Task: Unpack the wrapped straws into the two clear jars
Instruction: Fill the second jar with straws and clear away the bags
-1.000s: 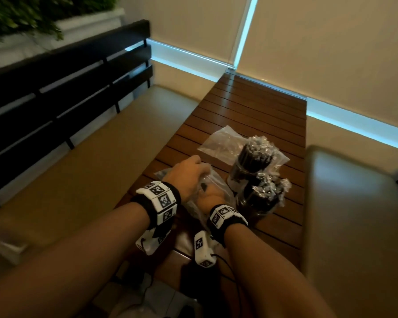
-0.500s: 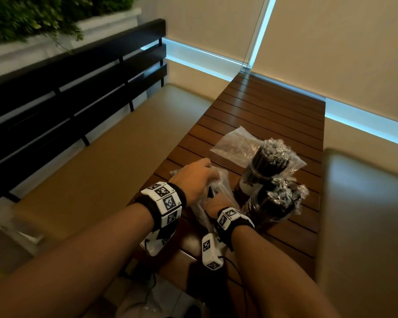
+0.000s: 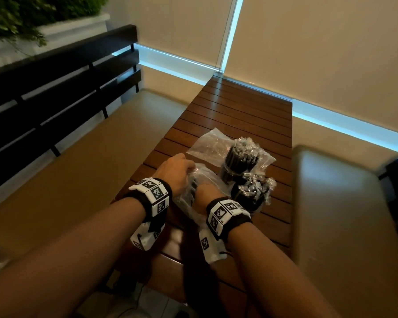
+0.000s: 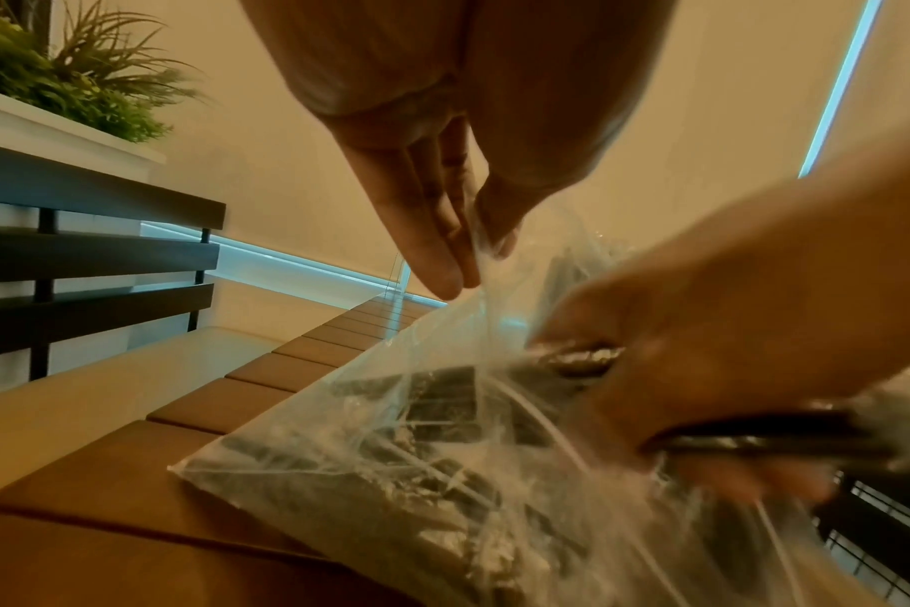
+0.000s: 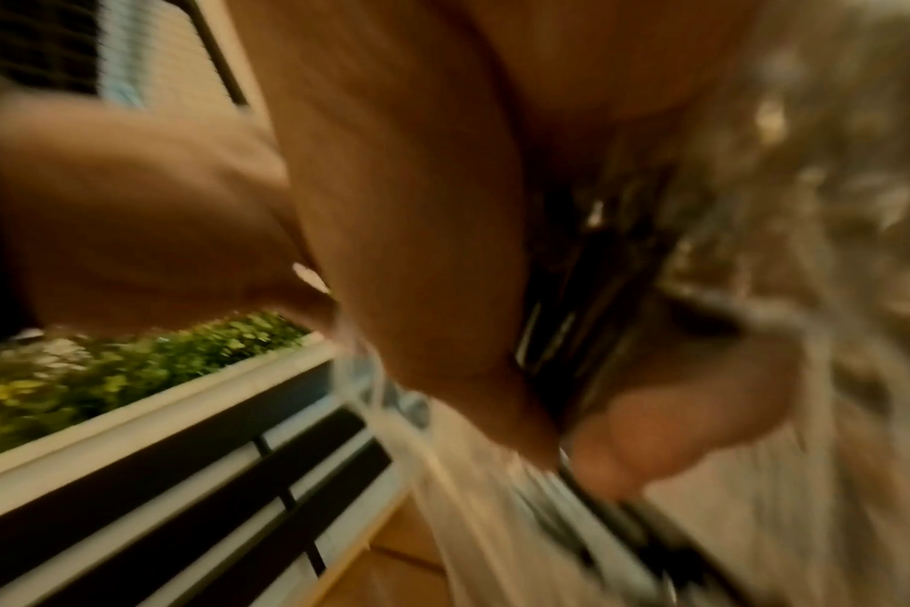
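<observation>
- Left hand (image 3: 175, 173) pinches the clear bag's (image 4: 442, 472) upper edge over the slatted table (image 3: 239, 115);
- Right hand (image 4: 744, 369), inside the bag, grips dark wrapped straws (image 4: 754, 441);
- Two straw-filled jars (image 3: 240, 162) stand just beside it.

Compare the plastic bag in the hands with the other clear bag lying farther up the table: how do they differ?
The near bag is held up, the left hand pinching its edge and the right hand gripping straws inside; the far bag lies untouched on the slatted table. The near bag holds dark wrapped straws; the far bag's contents are unclear. Both are clear, crinkled plastic.
</observation>
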`<state>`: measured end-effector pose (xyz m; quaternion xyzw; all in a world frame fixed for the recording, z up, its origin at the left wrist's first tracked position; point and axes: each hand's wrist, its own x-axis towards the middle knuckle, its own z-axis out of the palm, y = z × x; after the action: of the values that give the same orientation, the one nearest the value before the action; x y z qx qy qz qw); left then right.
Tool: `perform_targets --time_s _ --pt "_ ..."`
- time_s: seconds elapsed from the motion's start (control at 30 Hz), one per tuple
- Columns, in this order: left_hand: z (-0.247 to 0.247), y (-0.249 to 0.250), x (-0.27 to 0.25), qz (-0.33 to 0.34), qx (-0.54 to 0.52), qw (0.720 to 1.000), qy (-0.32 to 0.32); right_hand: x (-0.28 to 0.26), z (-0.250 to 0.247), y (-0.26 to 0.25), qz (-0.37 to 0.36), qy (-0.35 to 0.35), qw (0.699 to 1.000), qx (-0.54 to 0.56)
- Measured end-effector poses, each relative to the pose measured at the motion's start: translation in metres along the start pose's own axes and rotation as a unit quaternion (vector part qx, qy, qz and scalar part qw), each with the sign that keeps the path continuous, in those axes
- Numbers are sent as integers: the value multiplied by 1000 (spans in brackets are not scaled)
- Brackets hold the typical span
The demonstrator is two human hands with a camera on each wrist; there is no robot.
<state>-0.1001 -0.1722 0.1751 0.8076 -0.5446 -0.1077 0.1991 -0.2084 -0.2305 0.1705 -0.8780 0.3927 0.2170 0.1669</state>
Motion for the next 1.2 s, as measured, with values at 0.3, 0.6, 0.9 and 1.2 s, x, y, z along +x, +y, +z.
perform_targets --time_s 0.3,0.6,0.9,1.2 --pt "4 3 19 -94 13 995 -17 -100 -86 43 -52 12 992 -111" --pt "-11 25 18 -96 -76 984 -127 -113 -103 82 -96 158 976 113" --pt "-63 87 17 -76 -624 777 -44 -54 -33 44 -198 344 872 288" --pt "-60 77 26 -27 -336 933 124 -73 -74 59 -220 458 787 350"
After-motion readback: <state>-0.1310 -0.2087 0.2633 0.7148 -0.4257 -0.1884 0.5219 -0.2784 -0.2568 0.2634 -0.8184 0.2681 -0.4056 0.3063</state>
